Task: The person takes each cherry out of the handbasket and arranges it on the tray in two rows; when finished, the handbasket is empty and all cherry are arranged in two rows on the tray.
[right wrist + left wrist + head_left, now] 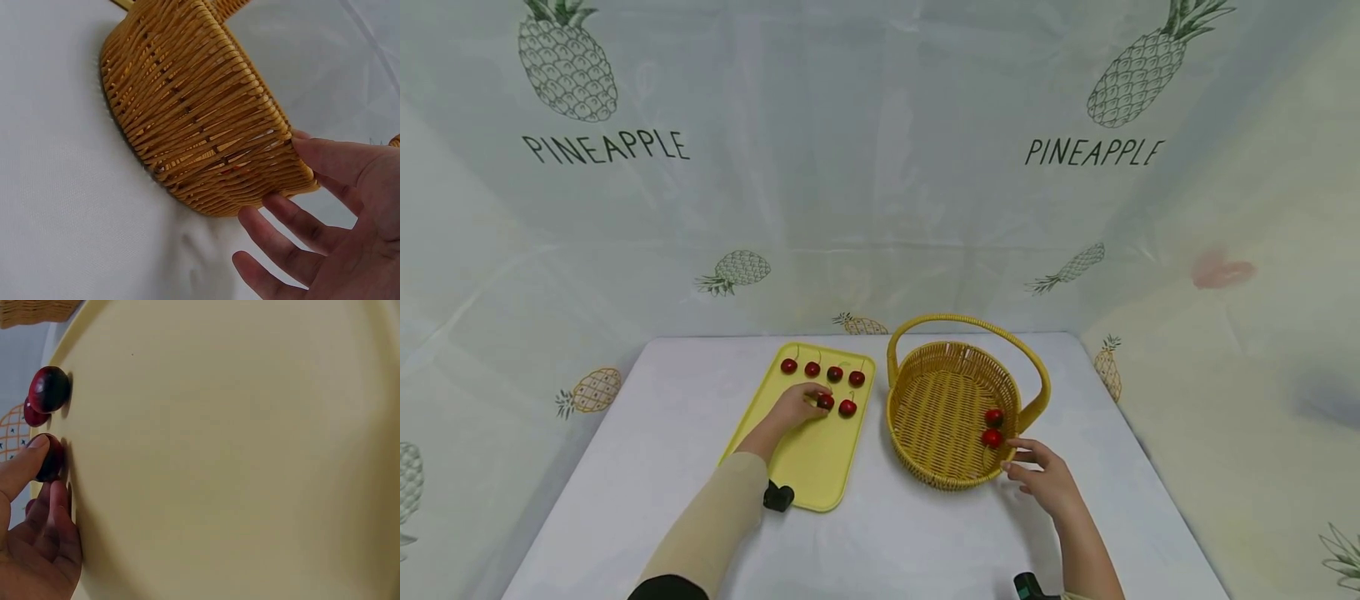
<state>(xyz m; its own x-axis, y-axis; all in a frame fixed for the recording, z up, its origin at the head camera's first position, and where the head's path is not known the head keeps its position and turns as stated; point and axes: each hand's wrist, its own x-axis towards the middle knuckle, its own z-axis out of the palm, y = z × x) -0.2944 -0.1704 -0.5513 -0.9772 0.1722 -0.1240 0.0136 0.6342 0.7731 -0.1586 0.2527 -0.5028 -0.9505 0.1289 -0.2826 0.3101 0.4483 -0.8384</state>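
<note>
On the yellow tray (816,471), my left hand (797,406) pinches a dark red cherry (825,402) between thumb and fingers. The left wrist view shows that cherry (50,457) low over the tray surface, the thumb on its top. Several more cherries lie on the tray, four in the back row and one, a red cherry (847,408), just right of my fingers. My right hand (1043,479) holds the rim of a round wicker basket (951,408) at its near right side, the other fingers spread along the outer wall (200,119). Two cherries (992,427) lie inside the basket near that hand.
The basket's tall arched handle (955,318) rises above it and leans to the back right. Basket and tray stand side by side on a white table (917,542). Behind the table hangs a curtain (865,167) printed with pineapples.
</note>
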